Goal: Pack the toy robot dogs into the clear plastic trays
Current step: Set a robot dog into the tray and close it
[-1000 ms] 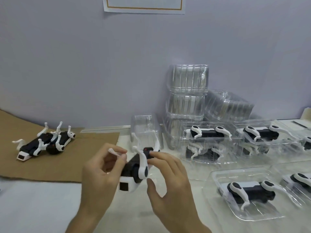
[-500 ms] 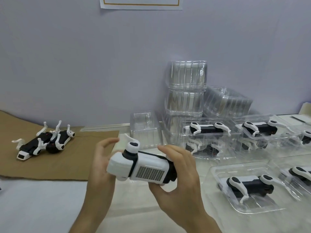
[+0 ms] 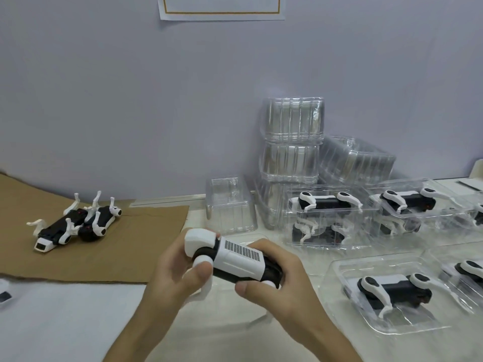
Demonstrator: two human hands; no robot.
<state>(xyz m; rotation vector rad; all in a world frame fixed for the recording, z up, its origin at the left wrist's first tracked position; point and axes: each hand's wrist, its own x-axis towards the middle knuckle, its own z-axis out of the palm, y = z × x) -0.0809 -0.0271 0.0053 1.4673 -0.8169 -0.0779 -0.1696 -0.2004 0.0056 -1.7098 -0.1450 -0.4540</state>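
Observation:
A white and black toy robot dog [image 3: 235,259] is held back-up above the table, its grille on top. My left hand [image 3: 173,273] grips its head end and my right hand [image 3: 277,286] grips its rear end. Two more toy dogs [image 3: 75,223] lie on their backs on the brown cardboard [image 3: 117,257] at the left. An empty clear tray [image 3: 230,205] stands behind my hands. At the right, several clear trays hold dogs, the nearest one [image 3: 392,291] by my right hand and a stacked one [image 3: 326,218] behind.
Piles of empty clear trays [image 3: 292,142] lean against the lilac wall at the back. A white sheet [image 3: 65,317] covers the table at the front left. A paper notice [image 3: 222,7] hangs on the wall above.
The dog was belly-up with legs in the air; I have turned it over so its back faces up and lowered it slightly. Both hands have stayed on it.

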